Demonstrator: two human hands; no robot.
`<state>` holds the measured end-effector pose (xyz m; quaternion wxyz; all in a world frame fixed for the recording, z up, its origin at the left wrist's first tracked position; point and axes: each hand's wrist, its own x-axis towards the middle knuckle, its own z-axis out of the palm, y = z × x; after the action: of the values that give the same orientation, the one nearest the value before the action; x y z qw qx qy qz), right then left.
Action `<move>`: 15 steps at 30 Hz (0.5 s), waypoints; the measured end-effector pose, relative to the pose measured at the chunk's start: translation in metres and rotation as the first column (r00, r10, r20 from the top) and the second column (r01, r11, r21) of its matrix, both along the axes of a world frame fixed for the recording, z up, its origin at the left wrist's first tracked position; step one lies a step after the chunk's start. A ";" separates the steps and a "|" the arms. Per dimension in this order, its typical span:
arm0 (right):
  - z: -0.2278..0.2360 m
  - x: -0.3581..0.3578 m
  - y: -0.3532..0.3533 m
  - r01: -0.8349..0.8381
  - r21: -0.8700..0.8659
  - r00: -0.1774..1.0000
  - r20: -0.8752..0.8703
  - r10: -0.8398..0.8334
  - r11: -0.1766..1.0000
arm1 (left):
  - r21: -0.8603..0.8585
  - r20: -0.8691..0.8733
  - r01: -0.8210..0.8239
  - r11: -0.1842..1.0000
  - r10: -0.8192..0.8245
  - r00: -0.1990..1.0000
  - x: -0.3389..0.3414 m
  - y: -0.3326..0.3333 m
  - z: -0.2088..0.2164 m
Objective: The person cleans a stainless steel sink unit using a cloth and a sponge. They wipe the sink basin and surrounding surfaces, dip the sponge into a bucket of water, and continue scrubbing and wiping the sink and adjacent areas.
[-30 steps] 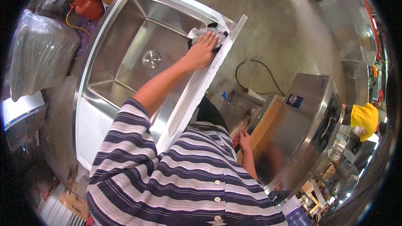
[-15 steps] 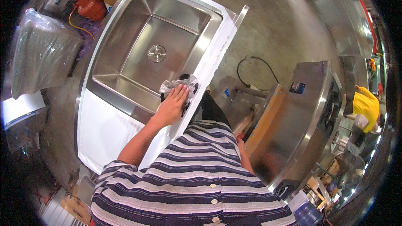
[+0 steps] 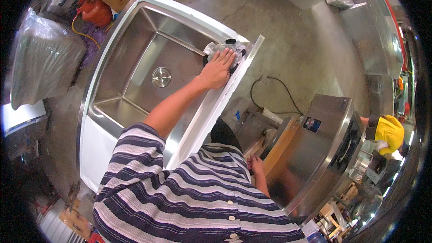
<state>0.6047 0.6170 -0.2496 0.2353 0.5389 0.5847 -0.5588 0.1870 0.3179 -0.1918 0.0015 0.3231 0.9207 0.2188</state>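
Sweeping from five to two o'clock around the rectangular stainless-steel sink (image 3: 175,54) since half a second ago, pressing a crumpled grey-white cloth (image 3: 218,46) onto the rim with a flattened left hand (image 3: 218,71). Probably feeling soft, light, slippery; needing palming at the bunched middle. Hiding any grip in the right hand (image 3: 255,164).

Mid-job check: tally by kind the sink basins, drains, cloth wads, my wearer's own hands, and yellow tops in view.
Basin: 1
Drain: 1
Cloth wad: 1
Wearer's hands: 2 (left hand, right hand)
Yellow top: 1
Total: 6
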 end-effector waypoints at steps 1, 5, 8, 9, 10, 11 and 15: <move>-0.007 0.003 0.002 -0.016 0.009 1.000 -0.014 0.016 1.000 | -0.002 0.002 0.025 1.000 -0.025 1.000 -0.011 0.006 0.003; -0.027 0.001 0.018 -0.307 0.082 0.952 0.050 0.303 0.948 | 0.046 0.055 0.019 0.999 -0.022 0.998 -0.019 0.013 0.003; -0.008 -0.021 0.006 -0.271 0.099 0.962 0.021 0.271 0.957 | 0.065 0.108 -0.005 0.998 -0.002 0.994 -0.011 0.004 0.006; 0.005 -0.030 -0.001 -0.221 0.071 0.974 -0.044 0.224 0.973 | 0.053 0.139 0.000 0.999 -0.007 0.990 0.003 -0.004 0.011; 0.007 -0.028 0.004 -0.172 0.044 0.983 -0.058 0.174 0.984 | 0.053 0.170 0.003 0.999 -0.012 0.985 0.019 -0.011 0.016; 0.006 -0.024 0.008 -0.123 0.015 0.990 -0.072 0.124 0.992 | -0.008 0.133 0.020 1.000 -0.019 0.991 0.038 -0.021 0.013; 0.001 0.009 0.014 -0.159 0.088 0.986 -0.032 0.163 0.983 | 0.062 0.061 -0.025 0.998 0.021 0.998 0.088 -0.041 0.016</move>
<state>0.6135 0.6308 -0.2482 0.2451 0.4883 0.6541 -0.5232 0.2749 0.2766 -0.1759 0.0167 0.3057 0.9166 0.2571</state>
